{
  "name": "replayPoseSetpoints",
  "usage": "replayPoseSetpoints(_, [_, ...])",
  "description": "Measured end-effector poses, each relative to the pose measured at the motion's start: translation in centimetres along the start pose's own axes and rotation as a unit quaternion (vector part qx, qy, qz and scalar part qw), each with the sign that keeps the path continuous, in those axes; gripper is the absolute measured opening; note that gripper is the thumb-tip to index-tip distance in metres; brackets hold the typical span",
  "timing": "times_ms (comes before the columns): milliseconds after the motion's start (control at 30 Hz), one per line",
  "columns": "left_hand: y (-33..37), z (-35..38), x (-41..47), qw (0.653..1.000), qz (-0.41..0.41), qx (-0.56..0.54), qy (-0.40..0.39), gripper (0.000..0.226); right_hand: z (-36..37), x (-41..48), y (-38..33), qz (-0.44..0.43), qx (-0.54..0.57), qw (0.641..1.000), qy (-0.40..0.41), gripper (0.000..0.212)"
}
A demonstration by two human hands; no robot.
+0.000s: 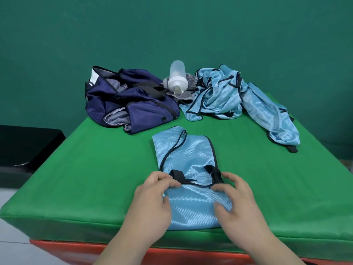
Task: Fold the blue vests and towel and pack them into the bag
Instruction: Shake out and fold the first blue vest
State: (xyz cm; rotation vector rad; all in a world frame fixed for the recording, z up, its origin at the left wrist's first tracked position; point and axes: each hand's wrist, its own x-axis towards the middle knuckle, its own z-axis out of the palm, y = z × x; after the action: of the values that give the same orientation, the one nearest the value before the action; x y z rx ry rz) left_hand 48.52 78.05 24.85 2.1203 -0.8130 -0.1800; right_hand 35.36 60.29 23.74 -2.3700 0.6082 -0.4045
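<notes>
Pinching the dark trim of the half-folded vest (188, 155) at bottom centre, the left hand (152, 197) has thumb and fingertips closed on the binding. The right hand (236, 197) is curled over the vest's right side, fingers at a black strap (214, 172) and thumb pressed on the fabric, so both hands have hold of it.

The vest's near end comes right up to the front edge of the green worktop (86, 169), with an orange base (172, 255) showing just under that edge. Wide bare green sits left and right of the vest, more on the left.

Further back, left of centre, the navy bag (133, 104) lies slumped with its mouth open. You can see grey lining and a black strap across it, but I can't tell if anything's inside.

Just right of the bag is the grey striped towel (192, 83), bunched up and touching both the bag and the vest pile (225, 96). A cloudy plastic bottle (176, 78) rests tilted on the towel, cap end toward the camera.

The vest pile is a crumpled heap in the upper right. One vest trails down along the worktop's right edge, and its black tab is almost at the edge.
</notes>
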Motion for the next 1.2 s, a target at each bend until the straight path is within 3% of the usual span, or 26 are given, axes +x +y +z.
replayPoseSetpoints(267, [-0.9,-0.3,1.8,0.993,-0.054,-0.086,0.067,0.041,-1.1,0.8,-1.3,0.033,0.069,0.996,0.043,0.023])
replayPoseSetpoints(367, [-1.1,-0.3,2.7,0.989,-0.065,-0.102,0.082,0.034,-1.7,3.7,-3.1,0.023,0.049,0.996,0.066,0.017])
replayPoseSetpoints(500, [-1.4,-0.4,3.5,0.985,-0.085,-0.115,0.096,0.031,-1.5,9.4,-6.6,0.04,0.022,0.998,0.037,0.007])
replayPoseSetpoints(733, [-1.9,-0.6,4.5,0.981,-0.087,-0.128,0.114,0.025,1.0,19.3,-9.6,0.127,0.001,0.992,-0.003,0.047])
replayPoseSetpoints(867, [-1.9,-0.8,4.8,0.98,-0.091,-0.136,0.11,0.026,1.7,21.0,-10.3,0.163,0.1,0.982,-0.002,0.038])
replayPoseSetpoints(1000, [-2.1,-1.1,4.9,0.979,-0.092,-0.144,0.108,0.027,-0.5,19.7,-10.2,0.131,0.166,0.975,0.07,0.034])
replayPoseSetpoints(1100, [-2.0,-1.3,4.7,0.982,-0.094,-0.134,0.096,0.021,-1.9,16.8,-8.0,0.127,0.114,0.981,0.091,0.035])
replayPoseSetpoints(1200, [-1.6,-1.2,4.6,0.986,-0.091,-0.113,0.086,0.018,-1.4,14.9,-4.7,0.158,0.003,0.987,0.037,0.044])
